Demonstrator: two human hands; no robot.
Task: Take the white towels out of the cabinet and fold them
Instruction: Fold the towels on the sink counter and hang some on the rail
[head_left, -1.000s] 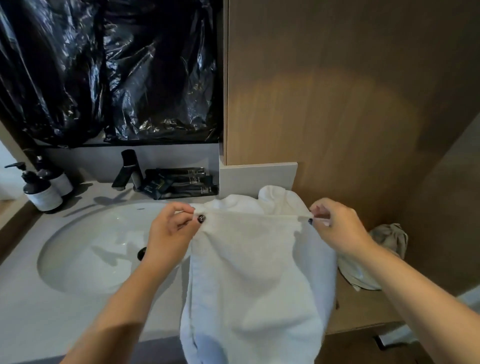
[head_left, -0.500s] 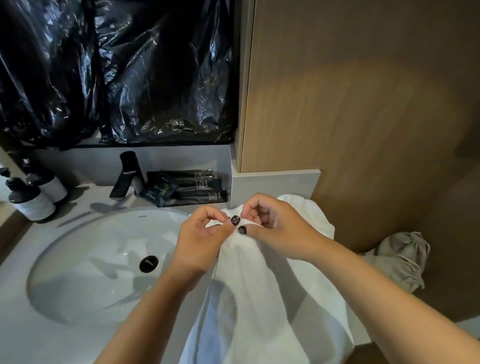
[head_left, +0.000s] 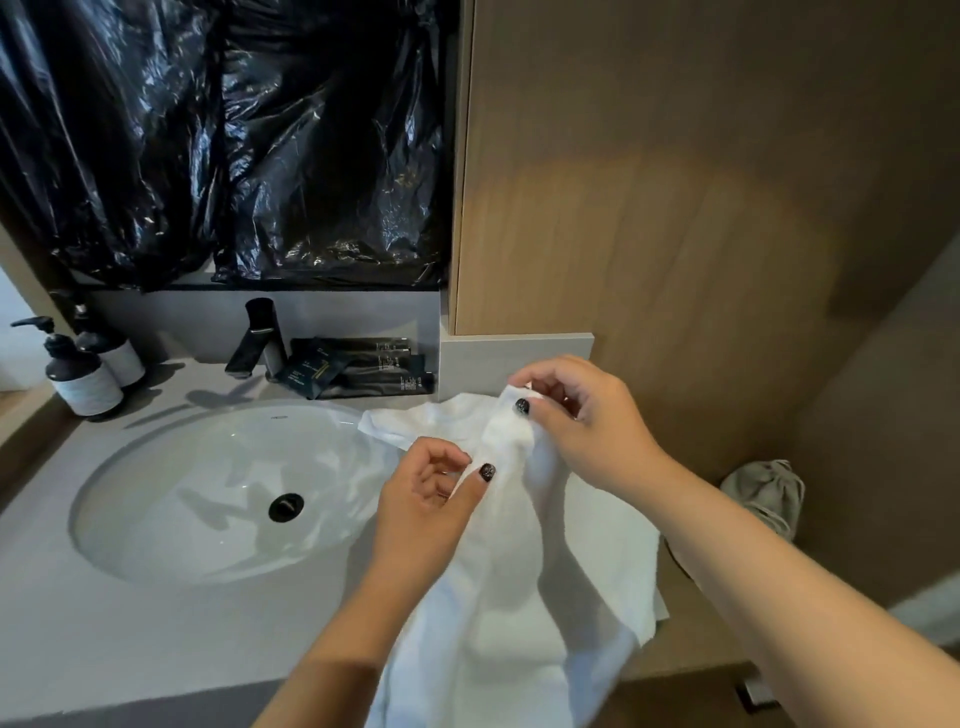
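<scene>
White towel (head_left: 511, 587) hangs from both my hands just right of the sink (head_left: 208, 493), draped down over the front edge of the bench (head_left: 130, 639). My right hand (head_left: 587, 431) has its fingers (head_left: 521, 406) closed in a pinch on the towel's top corner, up near the grey ledge behind the sink. My left hand (head_left: 426, 499) sits lower and closer to the sink, thumb and forefinger pinched shut on a fold of the same towel a little way below that corner. Another loose white layer lies spread on the bench between the sink rim and my right hand. Half a second ago my two hands were pinching side by side, thumbs nearly touching; now they have drawn apart, the right gone up and away from the sink, the left dropped down. A second ago they held the top edge wide and flat.
</scene>
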